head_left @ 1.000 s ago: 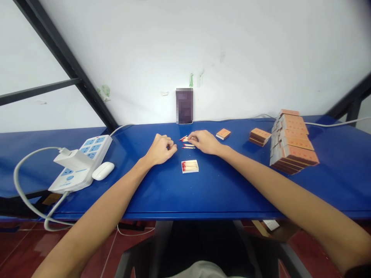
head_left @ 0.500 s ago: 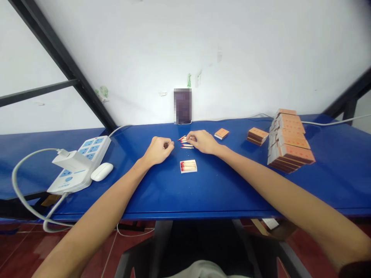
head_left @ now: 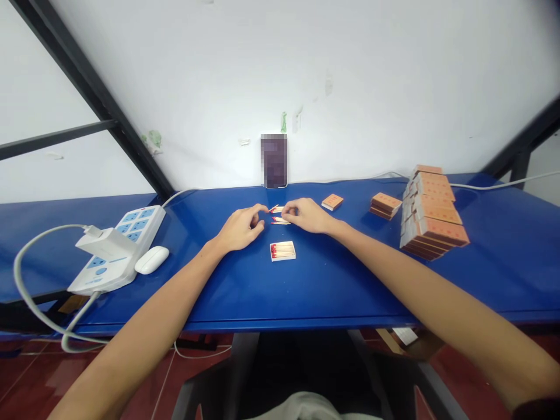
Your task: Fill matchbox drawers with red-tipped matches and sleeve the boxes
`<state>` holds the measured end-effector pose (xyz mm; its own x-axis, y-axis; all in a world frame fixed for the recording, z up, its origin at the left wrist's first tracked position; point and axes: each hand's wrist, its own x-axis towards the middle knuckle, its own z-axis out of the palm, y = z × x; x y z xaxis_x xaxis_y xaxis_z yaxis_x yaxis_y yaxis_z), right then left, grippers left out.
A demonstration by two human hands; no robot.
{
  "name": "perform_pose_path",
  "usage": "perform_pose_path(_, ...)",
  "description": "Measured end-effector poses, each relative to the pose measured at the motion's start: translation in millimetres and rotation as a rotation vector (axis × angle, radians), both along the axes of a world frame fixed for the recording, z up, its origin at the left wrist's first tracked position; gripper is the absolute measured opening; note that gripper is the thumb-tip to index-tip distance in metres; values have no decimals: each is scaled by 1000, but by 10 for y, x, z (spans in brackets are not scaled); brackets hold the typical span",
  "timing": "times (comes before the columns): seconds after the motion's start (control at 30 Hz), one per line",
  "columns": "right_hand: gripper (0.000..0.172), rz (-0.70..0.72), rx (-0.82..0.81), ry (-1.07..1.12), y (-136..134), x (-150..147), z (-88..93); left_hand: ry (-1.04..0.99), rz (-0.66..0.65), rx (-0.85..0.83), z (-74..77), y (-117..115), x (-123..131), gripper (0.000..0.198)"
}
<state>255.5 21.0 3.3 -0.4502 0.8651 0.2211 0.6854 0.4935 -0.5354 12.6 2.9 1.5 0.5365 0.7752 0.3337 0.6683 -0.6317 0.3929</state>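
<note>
Several loose red-tipped matches (head_left: 278, 220) lie on the blue table between my hands. My left hand (head_left: 245, 226) is at their left, thumb and index finger apart, the index tip close to the match heads. At their right, my right hand (head_left: 306, 214) has its fingers bent together over the matchstick ends; what is between its fingertips is too small to make out. Nearer to me sits an open matchbox tray (head_left: 283, 251) of matches, with the red heads at its left end.
One closed orange matchbox (head_left: 332, 202) lies behind my right hand. Farther right are a small stack of matchboxes (head_left: 385, 206) and a tall pile (head_left: 433, 216). A phone (head_left: 274, 161) leans on the wall. At left are a power strip (head_left: 122, 248) and a white case (head_left: 151, 260).
My left thumb and index finger have spread apart, and the index finger has reached toward the matches. My right hand has stayed almost in place. The whole view has shifted slightly.
</note>
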Motion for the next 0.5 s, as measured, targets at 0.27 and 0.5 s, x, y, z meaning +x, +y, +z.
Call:
perform_pose_path(0.27, 31, 73, 139, -288, -155, 4, 89, 150, 27, -61, 19, -11, 45, 42)
perform_pose_path(0.5, 32, 32, 126, -361, -264, -74, 145, 266, 36, -9, 47, -94, 122, 43)
